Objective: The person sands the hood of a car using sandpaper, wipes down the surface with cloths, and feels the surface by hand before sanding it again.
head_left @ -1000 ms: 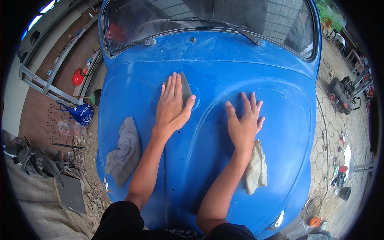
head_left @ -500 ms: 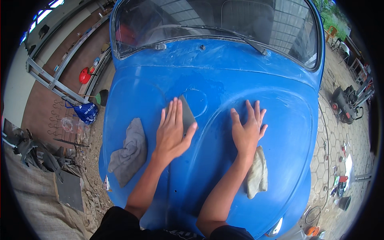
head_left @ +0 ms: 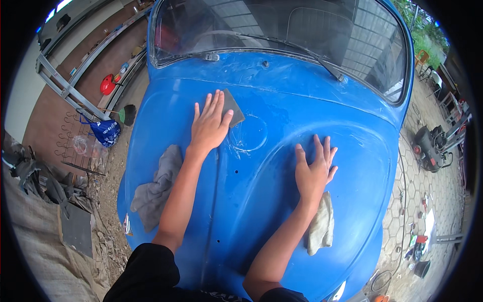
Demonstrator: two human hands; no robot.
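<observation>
My left hand [head_left: 207,130] lies flat on the far left part of a blue car hood [head_left: 352,181]. Under its fingers and thumb is a sheet of grey sandpaper [head_left: 233,107], which sticks out to the right of the hand. With fingers spread, my right hand [head_left: 311,173] rests on the raised right half of the hood and holds nothing. A crumpled grey cloth [head_left: 160,187] lies left of my left forearm. Beside my right wrist is a folded pale cloth [head_left: 321,227]. Pale scratches and a darker wet-looking patch mark the paint near the sandpaper.
Beyond the hood are the windshield [head_left: 276,22] and a wiper [head_left: 314,56]. Metal shelving [head_left: 64,89], a blue bag [head_left: 106,132] and a broom head [head_left: 127,115] stand at left. A black machine [head_left: 430,146] sits on the paving at right, with scattered items nearer.
My left hand has slid the sandpaper away from me and slightly left, uncovering more of the scratched ring. My right hand stays nearly in place. The whole view has shifted slightly.
</observation>
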